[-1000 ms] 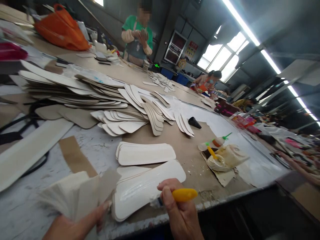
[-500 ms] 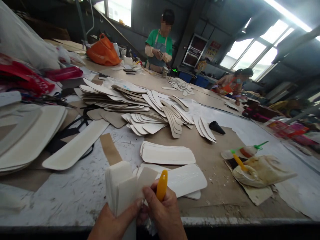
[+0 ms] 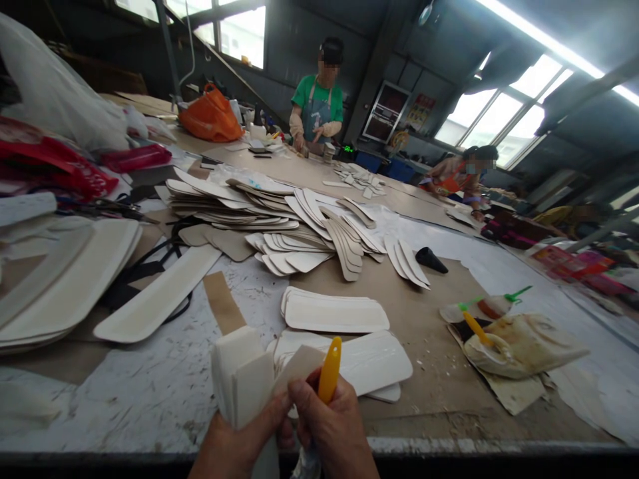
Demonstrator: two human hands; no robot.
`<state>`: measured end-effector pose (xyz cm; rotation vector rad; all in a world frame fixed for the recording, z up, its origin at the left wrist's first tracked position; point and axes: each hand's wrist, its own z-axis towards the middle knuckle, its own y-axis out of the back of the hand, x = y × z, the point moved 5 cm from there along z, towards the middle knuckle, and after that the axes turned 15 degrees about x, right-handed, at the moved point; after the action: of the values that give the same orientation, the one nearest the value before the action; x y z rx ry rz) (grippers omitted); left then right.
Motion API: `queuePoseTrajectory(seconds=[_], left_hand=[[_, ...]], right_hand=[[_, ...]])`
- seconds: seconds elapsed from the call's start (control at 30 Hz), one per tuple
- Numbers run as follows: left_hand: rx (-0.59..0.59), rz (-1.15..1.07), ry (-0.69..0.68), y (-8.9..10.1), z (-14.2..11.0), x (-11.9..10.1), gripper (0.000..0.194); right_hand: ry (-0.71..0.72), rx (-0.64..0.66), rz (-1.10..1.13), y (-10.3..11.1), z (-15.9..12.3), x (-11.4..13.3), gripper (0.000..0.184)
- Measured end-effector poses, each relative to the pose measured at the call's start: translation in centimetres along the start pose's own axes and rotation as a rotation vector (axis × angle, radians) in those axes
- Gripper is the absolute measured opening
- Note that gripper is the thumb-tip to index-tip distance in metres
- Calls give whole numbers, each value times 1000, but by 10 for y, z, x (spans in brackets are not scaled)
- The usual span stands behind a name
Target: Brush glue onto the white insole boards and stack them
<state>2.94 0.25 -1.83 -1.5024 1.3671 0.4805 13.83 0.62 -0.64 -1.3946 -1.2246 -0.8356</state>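
Observation:
A thick bundle of white, flat strips [image 3: 239, 372] is gripped in my left hand [image 3: 244, 432], at the front edge of the table. My right hand [image 3: 329, 426] is closed around a yellow-handled tool [image 3: 330, 369], whose working end is hidden below the fingers. The right thumb and forefinger also press on a loose greyish piece [image 3: 301, 366] that fans out from the bundle. Just beyond my hands, white rounded panels [image 3: 374, 359] lie overlapping, with a neat small stack of similar panels [image 3: 337, 313] behind them.
Piles of curved white pieces [image 3: 234, 206] fill the mid-table; larger panels [image 3: 74, 279] lie at left. On the right are a stained bag [image 3: 539, 339] with a yellow handle, a green-tipped bottle [image 3: 499, 305] and a black cone [image 3: 430, 259]. A co-worker [image 3: 319, 100] stands across the table.
The greyish piece and the yellow handle have tilted slightly to the right. The view has shifted a little. Across the table, the co-worker's hands have lowered to the tabletop.

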Motion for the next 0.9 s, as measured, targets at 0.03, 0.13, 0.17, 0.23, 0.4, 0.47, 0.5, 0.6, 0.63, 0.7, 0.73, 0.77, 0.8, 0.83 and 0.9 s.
queuePoseTrajectory(seconds=[0.03, 0.13, 0.17, 0.23, 0.4, 0.47, 0.5, 0.6, 0.63, 0.7, 0.73, 0.77, 0.8, 0.83, 0.9], left_hand=[[-20, 8, -10, 0, 0, -1, 44], [-44, -16, -11, -2, -3, -5, 46], [-30, -28, -1, -2, -4, -6, 48], [9, -35, 48, -1, -6, -8, 54], [0, 42, 75, 12, -8, -12, 58], [-26, 53, 62, 15, -8, -11, 59], [-31, 38, 51, 14, -8, -10, 59], [-30, -7, -6, 9, -7, -12, 54], [-38, -5, -22, 7, -7, -13, 53], [-71, 22, -47, 4, -8, -15, 51], [-101, 51, -48, 4, -9, -16, 50], [-133, 82, -42, 5, -10, -16, 49], [-159, 106, -36, 6, -11, -16, 47], [-177, 123, -28, 6, -13, -17, 46], [-184, 146, -6, 6, -15, -17, 44]], right_hand=[[-8, -20, 11, 1, 0, -1, 48], [-13, -43, 5, 5, -1, -3, 45], [-16, -45, 0, 6, -1, -3, 44], [-8, -41, -37, 9, -1, -3, 43], [34, 43, -241, 14, -1, 10, 37], [-6, 84, -224, 14, 0, 11, 38], [-24, 94, -195, 13, 0, 10, 39], [-32, 95, -120, 12, 1, 4, 45], [-24, 89, -105, 12, 1, 2, 46], [-15, 78, -84, 11, 1, -4, 48], [-10, 67, -73, 11, 1, -6, 49], [-4, 52, -65, 11, 0, -8, 49], [3, 37, -62, 12, 0, -9, 50], [8, 19, -63, 12, 0, -10, 51], [8, -9, -80, 15, 0, -12, 52]])
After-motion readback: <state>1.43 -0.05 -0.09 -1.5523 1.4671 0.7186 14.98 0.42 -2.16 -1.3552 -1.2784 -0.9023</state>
